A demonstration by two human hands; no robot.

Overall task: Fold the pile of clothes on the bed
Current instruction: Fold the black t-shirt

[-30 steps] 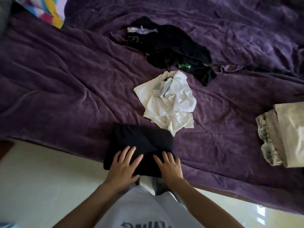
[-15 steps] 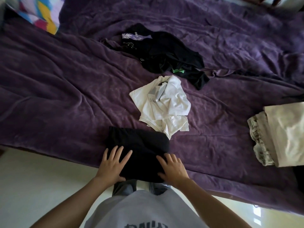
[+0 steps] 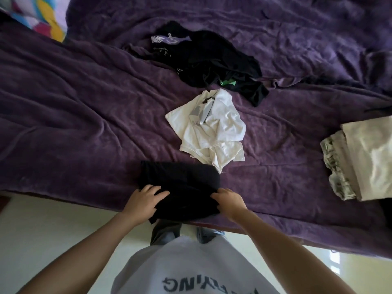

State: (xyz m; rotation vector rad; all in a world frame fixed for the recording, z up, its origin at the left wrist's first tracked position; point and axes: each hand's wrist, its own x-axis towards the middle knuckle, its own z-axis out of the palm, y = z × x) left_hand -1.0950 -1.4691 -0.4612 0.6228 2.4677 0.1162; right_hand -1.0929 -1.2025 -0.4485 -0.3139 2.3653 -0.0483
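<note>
1. Folded black garment (image 3: 180,185): a compact rectangle at the near edge of the bed, lying on the purple blanket (image 3: 74,124). Its near-left corner droops past the edge, above the floor (image 3: 42,230).
2. Left hand (image 3: 144,201): fingers bent over the garment's near-left side with the thumb laid across the top, holding fabric. Right hand (image 3: 230,201): fingers curled in at the near-right corner, gripping a bunch of cloth. It is black on black there, so I cannot tell whether either hand reaches under all the layers or only the top one.
3. Risk A: if only the top layer is held, a lift would peel the fold open and the lower layers would sag out. Cause: a shallow grip at one edge with nothing supporting the far half.
4. Risk B: the bundle already overhangs the edge. A pull toward the body, or letting go with one hand, could slide it onto the floor.
5. Risk C: the white garment (image 3: 212,128), crumpled and unfolded, lies just beyond the far-right corner, with its lowest tip right at that corner. Pushing the bundle forward or sweeping it right could snag and drag the white garment.
6. Beige stack (image 3: 364,158): folded, well apart on the right. Judgement: it is the likely drop point. Set down askew, the bundle could tip the stack or spill its own fold.
7. Black heap (image 3: 212,62): further back and not yet folded, so the task is only partly done.
</note>
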